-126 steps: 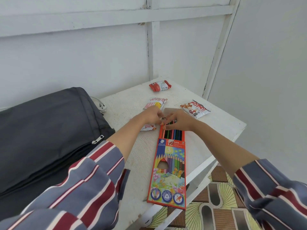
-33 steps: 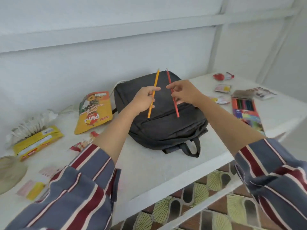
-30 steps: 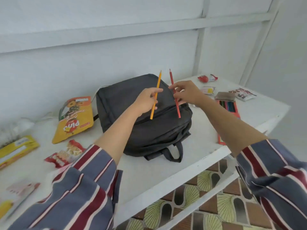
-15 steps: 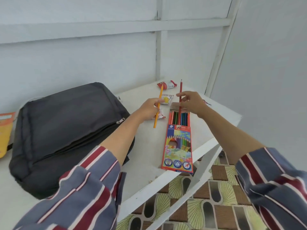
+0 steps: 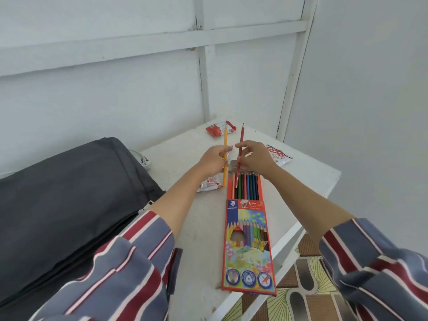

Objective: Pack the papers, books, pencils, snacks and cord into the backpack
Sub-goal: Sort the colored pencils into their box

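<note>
Our left hand [image 5: 214, 159] pinches a slim yellow wooden pencil [image 5: 225, 137], our right hand [image 5: 254, 158] a red wooden pencil [image 5: 241, 137], above the open red cardboard box [image 5: 247, 239] at the front edge of the white table [image 5: 305, 181]. These 2 seem light, stiff, slick: hold mid-shaft.

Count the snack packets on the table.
3. A red packet at the far edge, a white packet beyond the right hand, a third packet by the left hand. Hands may hide more.
</note>
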